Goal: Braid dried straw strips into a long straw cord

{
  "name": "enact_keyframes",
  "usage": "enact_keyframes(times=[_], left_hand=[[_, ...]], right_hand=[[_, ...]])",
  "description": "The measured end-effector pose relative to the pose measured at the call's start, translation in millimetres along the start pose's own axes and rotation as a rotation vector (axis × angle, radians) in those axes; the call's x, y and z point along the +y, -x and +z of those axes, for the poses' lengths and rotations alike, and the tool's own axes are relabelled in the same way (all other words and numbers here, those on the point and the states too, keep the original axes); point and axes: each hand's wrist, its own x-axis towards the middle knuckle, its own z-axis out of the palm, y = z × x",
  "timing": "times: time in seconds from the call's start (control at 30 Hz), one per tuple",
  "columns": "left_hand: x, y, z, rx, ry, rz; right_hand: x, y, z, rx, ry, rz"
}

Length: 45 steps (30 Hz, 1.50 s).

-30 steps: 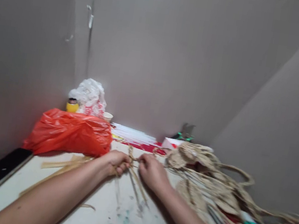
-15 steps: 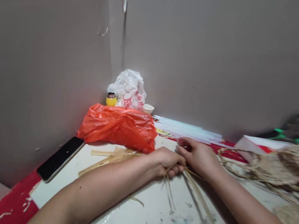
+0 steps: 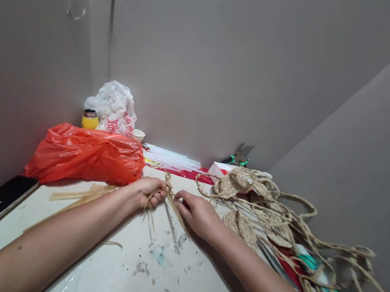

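Risk is judged to lie chiefly at the cord (image 3: 168, 180), a short twisted length at the centre of the frame, just beyond and between the two hands. Its lower end divides into loose strands (image 3: 179, 217), which trail toward the lower centre over the table (image 3: 114, 281). Should the left hand (image 3: 152, 192) slacken, the twist could open, since no clamp or knot is visible securing it. Uneven pull between the hands could leave one side tight and the other loose. The strands look thin and dry; a sharp tug might split one. The free ends lie close together and could cross or snag.

A secondary risk is noted at right of frame: the rope (image 3: 235, 183) lies in a tangled heap near the right hand (image 3: 197, 214), and a wide sweep of that arm could catch a loop. At left of frame, the strips (image 3: 71, 194) lie partly behind the left forearm and could be dragged by it.

Pose: both forearms enter from the lower corners and converge at centre. The left hand is curled almost to a fist, fingers wrapped on thin strands, with ends hanging below the knuckles. The right hand is palm down, fingers bent, thumb and forefinger drawn near each other beside the cord. Whether those fingertips grip a strand or merely rest against it cannot be told. The hands are near each other but apart.
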Motion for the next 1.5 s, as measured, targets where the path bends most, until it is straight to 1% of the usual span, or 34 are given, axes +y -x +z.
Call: enact_keyframes(times=[0.07, 0.17, 0.23, 0.27, 0.3, 0.37, 0.4, 0.43, 0.47, 0.5, 0.53, 0.6, 0.67, 0.7, 0.77, 0.83, 0.93, 1.07, 1.13, 1.27, 1.37, 1.5], left_hand=[[-2.1, -2.2, 0.4, 0.02, 0.001, 0.003], [-4.6, -4.8, 0.9, 0.035, -0.002, 0.008], [-5.2, -5.4, 1.2, 0.024, -0.008, 0.008], [-5.1, -5.2, 1.3, 0.015, -0.012, 0.009], [-4.9, -4.8, 1.4, 0.003, -0.016, 0.01], [-4.4, -3.6, 1.2, -0.022, -0.025, 0.011], [-4.1, -3.0, 0.9, -0.036, -0.031, 0.011], [-4.0, -2.4, 0.5, -0.048, -0.038, 0.012], [-4.0, -2.1, 0.0, -0.06, -0.045, 0.015], [-4.1, -2.1, -0.6, -0.07, -0.052, 0.019], [-4.4, -2.3, -1.4, -0.08, -0.059, 0.026], [-5.1, -3.5, -3.1, -0.099, -0.072, 0.043], [-5.9, -5.1, -4.6, -0.117, -0.085, 0.059], [-6.2, -5.7, -5.3, -0.126, -0.091, 0.067], [-6.3, -6.2, -6.2, -0.142, -0.105, 0.084], [-5.6, -5.1, -6.8, -0.158, -0.121, 0.102], [-3.8, -1.4, -6.8, -0.174, -0.152, 0.125], [-3.3, 4.4, -5.4, -0.134, -0.258, 0.168], [-3.5, 6.9, -4.8, -0.135, -0.307, 0.189], [-2.8, 9.8, -4.7, -0.139, -0.339, 0.22], [-2.7, 10.1, -5.3, -0.114, -0.342, 0.214], [-3.7, 7.9, -6.5, -0.117, -0.355, 0.214]], right_hand=[[10.3, 7.0, -6.9, -0.045, 0.025, 0.0], [30.6, 11.7, -16.8, -0.054, 0.042, 0.036], [38.4, 11.9, -20.9, -0.052, 0.071, 0.058], [38.4, 11.4, -22.0, -0.021, 0.096, 0.066], [35.6, 10.6, -22.4, 0.042, 0.119, 0.068], [22.2, 8.0, -21.3, 0.247, 0.116, 0.068], [12.9, 6.2, -19.9, 0.347, 0.071, 0.051], [2.9, 4.1, -17.9, 0.417, -0.01, 0.052], [-6.7, 1.5, -15.4, 0.418, -0.096, 0.08], [-15.1, -1.4, -12.4, 0.378, -0.176, 0.124], [-21.8, -4.7, -8.8, 0.302, -0.251, 0.173], [-29.7, -11.8, -1.1, 0.085, -0.468, 0.316], [-31.7, -18.0, 5.8, -0.119, -0.771, 0.466], [-31.4, -20.3, 8.4, -0.193, -0.921, 0.522], [-29.8, -22.8, 10.9, -0.269, -1.157, 0.575], [-27.6, -22.9, 10.8, -0.284, -1.29, 0.582], [-24.0, -20.3, 9.2, -0.284, -1.371, 0.576], [-21.8, -16.9, 9.4, -0.29, -1.369, 0.556], [-22.8, -16.8, 9.7, -0.282, -1.329, 0.537], [-24.7, -18.4, 7.5, -0.28, -1.262, 0.517], [-21.8, -18.0, 4.1, -0.321, -1.292, 0.511], [-16.9, -16.0, 2.0, -0.38, -1.323, 0.467]])
